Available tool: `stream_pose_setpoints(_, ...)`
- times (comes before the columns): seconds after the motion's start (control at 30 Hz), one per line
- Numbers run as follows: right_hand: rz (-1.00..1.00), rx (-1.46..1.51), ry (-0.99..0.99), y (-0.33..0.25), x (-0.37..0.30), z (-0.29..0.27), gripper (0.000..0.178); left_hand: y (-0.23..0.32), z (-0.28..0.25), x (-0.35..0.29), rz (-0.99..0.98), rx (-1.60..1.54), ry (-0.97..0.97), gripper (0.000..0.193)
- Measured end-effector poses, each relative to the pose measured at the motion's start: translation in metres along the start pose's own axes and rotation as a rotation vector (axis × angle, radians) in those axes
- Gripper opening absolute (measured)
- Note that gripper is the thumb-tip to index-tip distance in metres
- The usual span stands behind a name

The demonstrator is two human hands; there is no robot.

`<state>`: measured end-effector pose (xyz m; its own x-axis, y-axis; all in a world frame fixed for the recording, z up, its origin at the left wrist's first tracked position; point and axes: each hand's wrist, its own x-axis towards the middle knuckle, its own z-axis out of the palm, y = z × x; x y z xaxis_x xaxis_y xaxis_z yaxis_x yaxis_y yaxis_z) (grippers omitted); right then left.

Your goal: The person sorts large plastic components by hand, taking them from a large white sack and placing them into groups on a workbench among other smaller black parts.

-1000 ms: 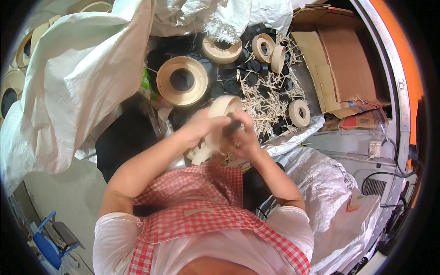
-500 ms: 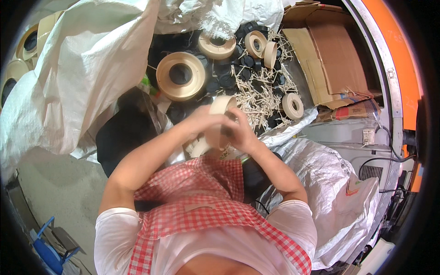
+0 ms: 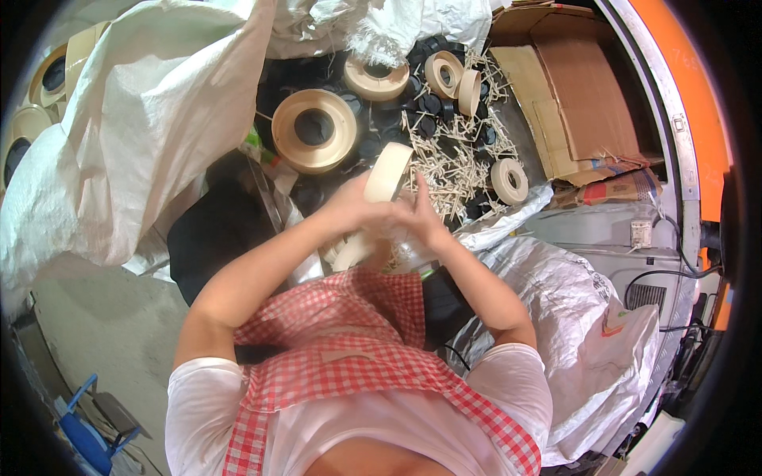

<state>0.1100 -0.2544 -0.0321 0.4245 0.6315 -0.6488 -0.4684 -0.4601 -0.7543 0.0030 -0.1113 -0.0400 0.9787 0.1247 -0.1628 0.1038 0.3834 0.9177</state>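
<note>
Compared with half a second ago, we see the cream ring (image 3: 389, 172) in the hands turned over further: its outer band now shows broad and plain toward us, and its upper end leans more to the right, where before its round opening partly showed. The right hand (image 3: 427, 222) has changed too, with one finger now stretched upward instead of curled in by the ring. Around them, the wide cream ring (image 3: 341, 131) and the pale pegs (image 3: 452, 178) lie as they did. We see both elbows bent outward and the forearms slanting inward, so that the hands meet just beyond the checked apron (image 3: 349, 373). The left hand (image 3: 353, 205) is clamped on the ring's near, left side; the right hand's finger and thumb look parted, but blur keeps us from telling whether its grip closes on anything. The ring stands on edge, its band running from lower left to upper right and its dark open side facing right, toward the right hand. It is held up in front of the heap, nearer us than the wide ring and left of the pegs.
</note>
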Motion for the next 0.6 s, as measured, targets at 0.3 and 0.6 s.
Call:
stream_pose_setpoints(0.3, -0.381, -0.204, 0.019, -0.009, 0.000, 0.010, 0.058, -0.017, -0.004, 0.006, 0.007, 0.103, 0.122, 0.057)
stream_pose_setpoints(0.6, -0.388, -0.635, -0.154, 0.097, 0.040, -0.032, 0.034, 0.022, -0.071, 0.016, 0.277, -0.174, 0.898, 0.064)
